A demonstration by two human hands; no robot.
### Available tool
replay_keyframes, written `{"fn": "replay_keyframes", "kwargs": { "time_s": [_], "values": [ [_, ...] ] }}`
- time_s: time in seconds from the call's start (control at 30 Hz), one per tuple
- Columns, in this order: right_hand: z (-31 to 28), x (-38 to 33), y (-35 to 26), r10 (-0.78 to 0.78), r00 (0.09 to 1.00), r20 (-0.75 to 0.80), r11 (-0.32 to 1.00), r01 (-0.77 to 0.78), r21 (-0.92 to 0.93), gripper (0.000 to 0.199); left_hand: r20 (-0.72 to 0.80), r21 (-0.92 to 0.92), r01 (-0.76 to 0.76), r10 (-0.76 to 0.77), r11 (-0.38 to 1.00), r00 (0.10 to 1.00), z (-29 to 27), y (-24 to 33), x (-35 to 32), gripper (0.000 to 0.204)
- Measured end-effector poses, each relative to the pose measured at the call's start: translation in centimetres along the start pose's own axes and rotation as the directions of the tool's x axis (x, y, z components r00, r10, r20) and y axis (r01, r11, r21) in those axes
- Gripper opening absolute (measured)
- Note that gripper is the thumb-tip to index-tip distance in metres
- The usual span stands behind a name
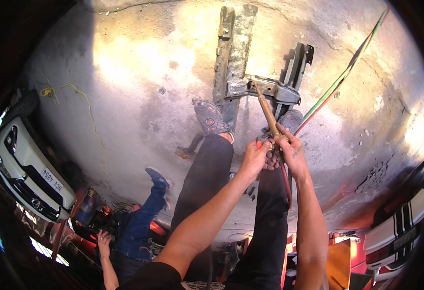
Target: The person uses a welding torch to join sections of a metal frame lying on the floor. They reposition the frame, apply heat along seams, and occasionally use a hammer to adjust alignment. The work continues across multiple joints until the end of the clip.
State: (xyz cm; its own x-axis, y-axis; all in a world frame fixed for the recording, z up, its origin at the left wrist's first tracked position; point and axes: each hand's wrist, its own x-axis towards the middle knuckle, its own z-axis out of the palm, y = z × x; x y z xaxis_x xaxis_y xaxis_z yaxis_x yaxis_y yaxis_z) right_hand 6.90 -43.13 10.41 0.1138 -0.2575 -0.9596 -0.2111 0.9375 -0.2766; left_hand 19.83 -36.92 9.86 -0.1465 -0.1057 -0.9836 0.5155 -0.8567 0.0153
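A brass cutting torch [268, 113] slants over the far metal frame parts [233, 63] on the concrete floor [139, 72]. The right hand [292, 150] is wrapped around its handle; the left hand [255, 157] pinches the valve end, fingers curled. Red and green hoses [337, 84] trail far right. Both forearms reach forward from near.

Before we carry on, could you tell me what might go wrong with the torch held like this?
The torch tip points at the metal frame right beside both shoes, so heat or sparks could reach the feet. The hoses trail loose across the concrete, near the work. Both hands, left hand and right hand, are bare and close to the valves.
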Motion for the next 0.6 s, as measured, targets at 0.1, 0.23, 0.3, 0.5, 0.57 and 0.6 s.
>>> {"fn": "replay_keyframes", "kwargs": {
  "time_s": [0.1,0.23,0.3,0.5,0.57,0.6],
  "values": [
    [-0.13,0.13,0.22,-0.007,1.0,-0.003,1.0,0.007,0.009,0.059,0.008,0.001,0.007,-0.007,1.0,1.0,-0.06,-0.19,0.28,0.027],
    [-0.36,0.75,0.85,-0.054,0.998,-0.023,0.998,0.054,-0.016,0.059,0.008,-0.015,-0.014,0.014,1.0,1.0,0.05,-0.21,0.3,0.027],
    [-0.32,0.59,0.75,-0.021,1.0,-0.008,1.0,0.021,0.007,0.059,-0.002,-0.007,-0.011,0.011,1.0,1.0,0.12,-0.14,0.17,0.026],
    [-0.34,0.17,0.21,0.024,1.0,0.011,0.999,-0.024,0.035,0.06,0.014,-0.001,0.014,-0.014,1.0,1.0,0.24,-0.19,0.14,0.026],
    [-0.4,0.37,0.28,0.025,1.0,0.009,0.999,-0.026,0.041,0.06,0.013,-0.015,0.005,-0.004,1.0,1.0,0.36,-0.14,0.19,0.026],
    [-0.47,0.48,0.29,0.022,1.0,0.009,0.999,-0.022,0.036,0.06,0.014,-0.016,0.005,-0.005,1.0,1.0,0.33,-0.09,0.21,0.025]
  ]
}}
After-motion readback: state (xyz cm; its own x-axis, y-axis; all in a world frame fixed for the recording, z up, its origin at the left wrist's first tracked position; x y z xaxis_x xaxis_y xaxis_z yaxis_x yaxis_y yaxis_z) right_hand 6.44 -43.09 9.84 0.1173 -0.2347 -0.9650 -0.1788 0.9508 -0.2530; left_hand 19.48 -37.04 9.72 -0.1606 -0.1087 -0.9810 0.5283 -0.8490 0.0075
